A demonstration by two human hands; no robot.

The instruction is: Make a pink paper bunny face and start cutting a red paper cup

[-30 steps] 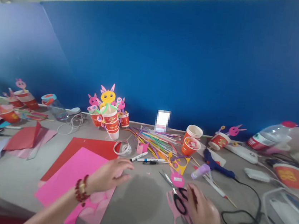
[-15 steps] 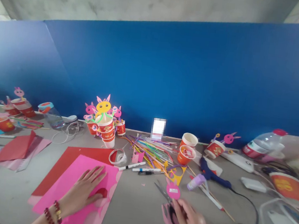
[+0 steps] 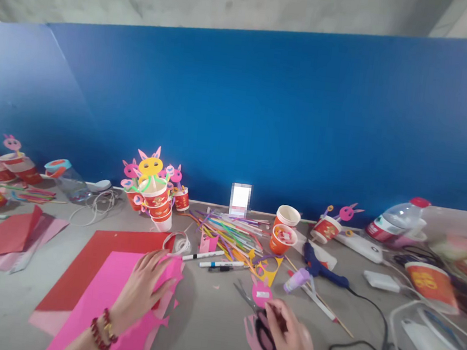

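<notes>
My left hand (image 3: 143, 282) rests on a bright pink sheet (image 3: 96, 288), fingers spread and bent over its upper right part, thumb apart. That sheet has a ragged, scalloped right edge and lies over red paper (image 3: 75, 269) and paler pink paper. My right hand (image 3: 289, 333) is closed, fingertips together beside the black-handled scissors (image 3: 264, 333), which lie on the table with blades parted. What the fingertips hold, if anything, is hidden. Just beyond them lies a pink rabbit-head cutout (image 3: 261, 295) with a white strip on it. A pale pink scrap (image 3: 253, 348) lies under the scissors.
Markers (image 3: 221, 264) and a pile of colourful sticks (image 3: 230, 233) lie ahead. Decorated paper cups (image 3: 157, 200) stand at the back left, more cups (image 3: 283, 239) right of centre. A blue glue gun (image 3: 321, 269), its cord, a purple glue stick (image 3: 296, 281) and a bottle (image 3: 397, 219) are on the right.
The pink sheet has shifted toward me under my left hand, whose fingers are more bent. My right fingertips have moved slightly forward; the scissors stay put. The view has turned a little right.
</notes>
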